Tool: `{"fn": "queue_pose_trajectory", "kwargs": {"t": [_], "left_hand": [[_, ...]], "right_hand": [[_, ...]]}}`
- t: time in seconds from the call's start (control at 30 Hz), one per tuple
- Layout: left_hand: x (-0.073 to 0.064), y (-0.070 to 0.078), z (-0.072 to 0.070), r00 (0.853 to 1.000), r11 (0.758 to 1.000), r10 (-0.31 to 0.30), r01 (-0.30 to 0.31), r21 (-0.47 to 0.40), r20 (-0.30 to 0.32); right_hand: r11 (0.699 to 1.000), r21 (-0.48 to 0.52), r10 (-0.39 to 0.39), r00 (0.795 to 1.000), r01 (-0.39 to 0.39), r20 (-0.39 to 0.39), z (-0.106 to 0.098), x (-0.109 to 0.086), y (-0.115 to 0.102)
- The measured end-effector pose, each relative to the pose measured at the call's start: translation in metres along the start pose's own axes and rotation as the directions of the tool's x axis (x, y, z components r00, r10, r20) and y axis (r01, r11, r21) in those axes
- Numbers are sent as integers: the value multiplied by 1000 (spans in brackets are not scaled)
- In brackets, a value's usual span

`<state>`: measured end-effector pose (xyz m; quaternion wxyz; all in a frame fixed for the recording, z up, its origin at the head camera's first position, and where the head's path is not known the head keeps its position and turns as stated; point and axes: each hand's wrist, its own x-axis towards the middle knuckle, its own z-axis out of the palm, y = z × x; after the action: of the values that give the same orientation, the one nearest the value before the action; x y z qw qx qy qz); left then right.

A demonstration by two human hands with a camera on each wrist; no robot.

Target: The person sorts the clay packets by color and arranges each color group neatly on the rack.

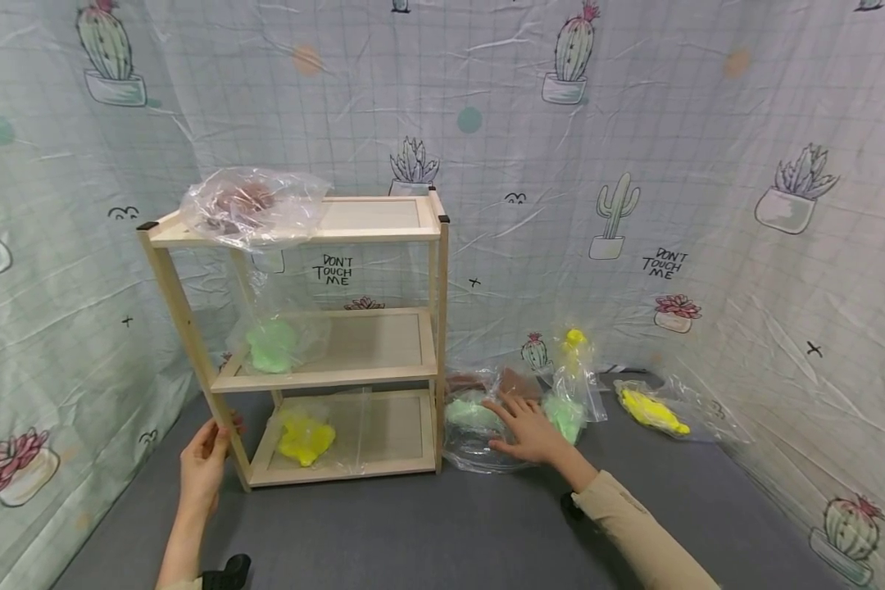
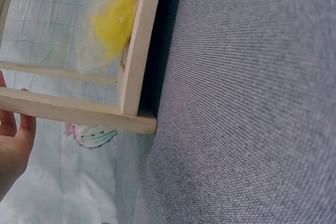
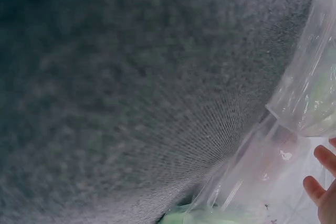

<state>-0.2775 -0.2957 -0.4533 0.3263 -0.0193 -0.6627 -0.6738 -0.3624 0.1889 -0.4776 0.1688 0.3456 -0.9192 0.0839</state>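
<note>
Creased pale sheets (image 1: 487, 57) printed with cacti, succulents and "DON'T TOUCH ME" hang around the dark grey cloth-covered surface (image 1: 413, 533) I am looking at. Toward the left of it stands a three-tier shelf unit of light bare wood (image 1: 361, 378), upright, with dark caps on its front posts. On its top tier lies a crinkled clear plastic bag with reddish-brown contents (image 1: 251, 205); on the middle tier, toward the left, a clear bag with a mint-green lump (image 1: 271, 346); on the bottom tier, a clear bag with a bright yellow lump (image 1: 306, 441).

The person's left hand (image 1: 205, 463) grips the unit's left front post low down, fingers and thumb around the wood. Well apart from it, the right hand (image 1: 529, 430) reaches with its fingers spread over a clear bag with pale green contents (image 1: 472, 416), just right of the unit; I cannot tell whether it touches. Near that hand are reddish-brown bagged contents (image 1: 519, 383), another mint-green bagged lump (image 1: 563, 416) and an upright yellow bagged piece (image 1: 575, 348). Farther right, a clear bag with an elongated yellow piece (image 1: 652, 410) lies flat.
</note>
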Motion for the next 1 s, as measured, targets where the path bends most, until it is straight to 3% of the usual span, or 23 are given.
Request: {"fn": "queue_pose_trajectory", "kwargs": {"t": [0.43, 0.7, 1.0], "left_hand": [[-4, 3, 0, 1000, 1000, 5, -5, -2, 20], [-2, 2, -2, 1000, 1000, 11, -12, 27, 27], [-3, 1, -2, 1000, 999, 1, -1, 51, 12]], "right_hand": [[987, -128, -101, 994, 96, -38, 7, 7, -3], [992, -69, -104, 994, 107, 37, 6, 7, -8], [998, -19, -66, 996, 67, 52, 5, 5, -11]]}}
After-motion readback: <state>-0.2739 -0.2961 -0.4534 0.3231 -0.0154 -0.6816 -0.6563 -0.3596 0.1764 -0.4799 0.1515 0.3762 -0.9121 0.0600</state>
